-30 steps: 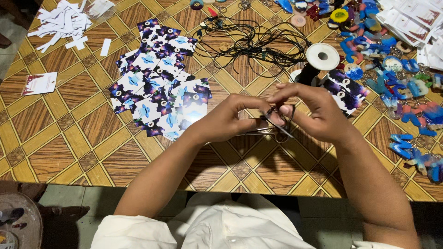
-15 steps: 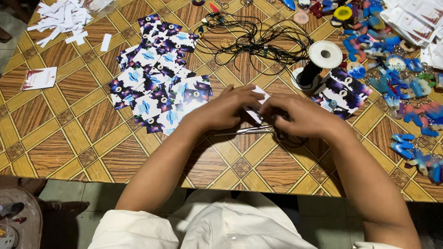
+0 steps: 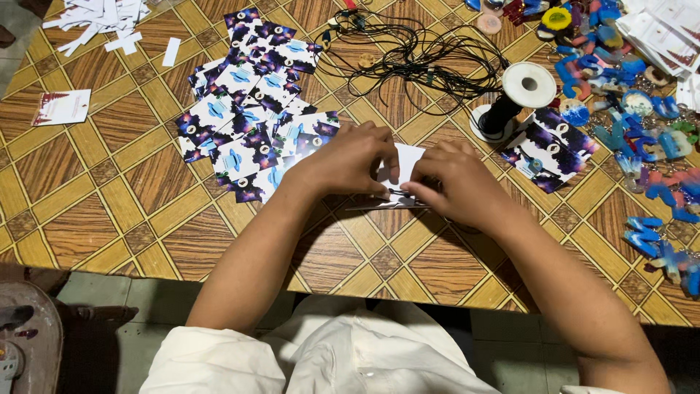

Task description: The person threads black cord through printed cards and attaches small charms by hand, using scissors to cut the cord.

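My left hand [image 3: 348, 162] and my right hand [image 3: 456, 182] meet over a small white card [image 3: 405, 162] lying on the table, fingertips pinching it and a thin black cord at its lower edge. Both hands press down near the middle of the wooden-patterned table [image 3: 131, 197]. A spread of dark purple and blue printed cards [image 3: 248, 109] lies just left of my left hand. A black spool with a white top [image 3: 518, 98] stands just beyond my right hand, beside a smaller stack of the same cards [image 3: 547, 149].
A tangle of black cord [image 3: 423, 51] lies at the back centre. Several blue and coloured keychain charms [image 3: 642, 138] cover the right side. White paper scraps [image 3: 95, 18] sit at the far left corner, and a white slip [image 3: 62, 107] lies further left.
My hands have come down from holding scissors and cord above the table to pressing a white card flat on it. The view has shifted slightly closer.
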